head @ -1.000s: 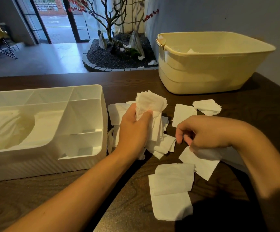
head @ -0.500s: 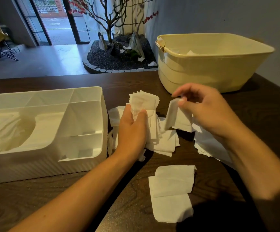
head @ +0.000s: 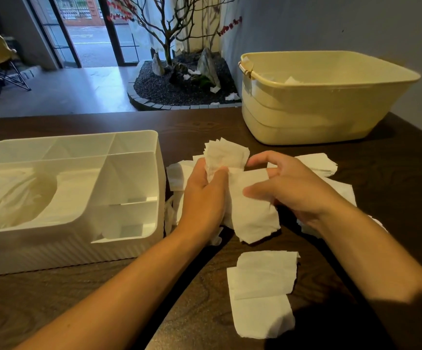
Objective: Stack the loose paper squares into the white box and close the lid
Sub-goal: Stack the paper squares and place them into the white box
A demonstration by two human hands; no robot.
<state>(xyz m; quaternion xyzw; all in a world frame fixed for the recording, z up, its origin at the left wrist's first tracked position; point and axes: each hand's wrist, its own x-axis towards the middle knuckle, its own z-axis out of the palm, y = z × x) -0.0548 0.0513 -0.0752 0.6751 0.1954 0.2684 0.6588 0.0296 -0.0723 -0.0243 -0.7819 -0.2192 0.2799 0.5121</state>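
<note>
Head view, frame centre: paper squares [head: 226,157] bunched as a fanned, uneven stack in the left hand [head: 205,195], held up above the tabletop [head: 394,188]. Left grip is curled round the lower part of the stack, thumb pressed on its front. Right hand [head: 290,188] comes in from the right with one more square [head: 253,195] laid against the stack; its grip is half closed, fingers bent and touching that sheet, though how firmly it pinches is hard to tell because of blur.

Loose squares lie under and beside both hands: some at centre left beside the box, a small heap [head: 316,162] at centre right behind the right hand, more under the right wrist. Two overlapping sheets [head: 263,291] sit alone at lower centre.

White box [head: 139,248] is at the left of the frame, just beside the paper pile, top open. No gathered stack visible in it; the large compartment shows crumpled pale liner or tissue, cannot tell which. Small compartments on its right side look mostly bare. No lid identifiable.

Judgement: early to middle stage. Gathering is under way, several squares are uncollected, nothing stacked in the box, lid step untouched.

Upper right: cream tub [head: 331,112] with a scrap of white inside, well apart from the hands.
</note>
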